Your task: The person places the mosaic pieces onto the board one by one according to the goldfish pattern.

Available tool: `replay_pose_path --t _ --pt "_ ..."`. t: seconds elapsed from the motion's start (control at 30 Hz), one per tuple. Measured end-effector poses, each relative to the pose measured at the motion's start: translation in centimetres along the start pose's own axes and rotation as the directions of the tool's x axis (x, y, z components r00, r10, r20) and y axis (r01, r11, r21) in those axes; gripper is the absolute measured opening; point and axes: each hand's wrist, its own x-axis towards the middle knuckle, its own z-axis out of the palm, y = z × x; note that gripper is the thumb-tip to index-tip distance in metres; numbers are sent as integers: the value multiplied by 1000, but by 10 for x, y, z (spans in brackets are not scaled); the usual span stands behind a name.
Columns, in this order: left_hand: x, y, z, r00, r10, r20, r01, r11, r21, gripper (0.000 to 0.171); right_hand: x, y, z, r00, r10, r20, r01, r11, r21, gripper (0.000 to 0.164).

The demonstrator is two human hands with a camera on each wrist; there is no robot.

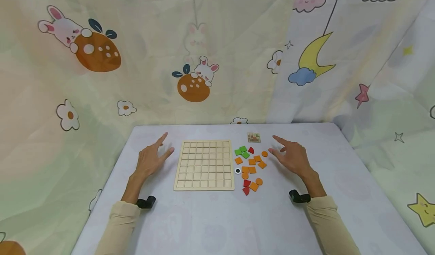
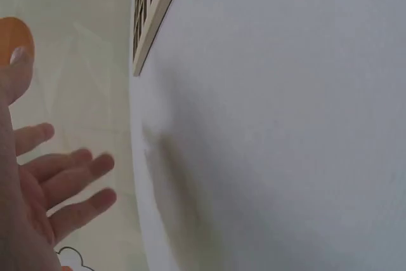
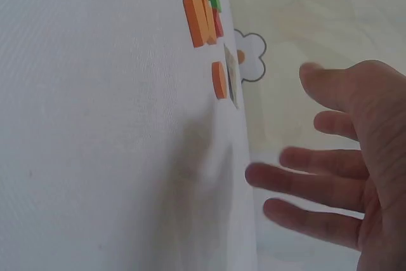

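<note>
A square wooden grid board [image 1: 204, 190] lies flat on the table, its cells bare. Left of it, my left hand [image 1: 149, 160] hovers with thumb and index finger spread, holding nothing. In the left wrist view the left hand's fingers [image 2: 76, 179] are relaxed above the cloth. To the right of the board lie loose flat pieces: green squares [image 1: 242, 149], orange squares [image 1: 252, 170], orange discs [image 1: 259, 181], red wedges [image 1: 246, 191] and a white ring with a dark centre [image 1: 237, 170]. My right hand [image 1: 293, 156], empty with fingers apart, hovers right of them, nearest an orange disc [image 3: 219, 80].
A small picture card [image 1: 253, 137] with a grid pattern lies behind the pieces. White cloth covers the table [image 1: 217, 224]. A printed curtain [image 1: 146, 58] hangs right behind its far edge. Each wrist wears a black camera.
</note>
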Motion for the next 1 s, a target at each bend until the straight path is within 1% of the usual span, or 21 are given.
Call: replay_pose_path --t 0.07,0.1,0.17,0.23,0.3,0.4,0.53,0.67,0.83,1.0 --pt "-3 2 3 999 19 -37 -21 999 -42 60 -1 -1 1 1000 -8 -16 8 1000 17 55" --pt "-4 3 5 999 27 -45 -30 998 -57 54 -2 -1 1 1000 -12 -19 12 1000 26 52" --pt "-7 5 9 998 42 -41 -45 995 -86 44 -3 -1 3 1000 -17 -17 18 999 45 48" --pt "-8 5 12 998 55 -22 -57 993 -103 39 -4 -1 5 1000 -18 -12 19 997 76 48" --pt "-9 4 15 997 74 11 -72 991 -116 44 -4 -1 8 1000 -16 -7 17 993 114 48" --pt "-8 2 20 991 102 83 -91 987 -134 61 -3 0 11 1000 -16 -2 16 985 174 49" --pt "-8 0 23 974 123 191 -91 982 -167 81 -2 1 17 1000 -22 8 20 970 242 48" --pt "-9 -2 25 954 140 264 -92 978 -185 89 -2 0 21 999 -25 43 11 956 294 47" --pt "-10 -6 25 937 176 302 -114 971 -212 92 -3 -1 26 997 -12 74 -12 949 315 47" --pt "-10 -8 23 928 210 308 -132 958 -254 95 -2 -3 30 997 -13 76 -13 946 324 48"
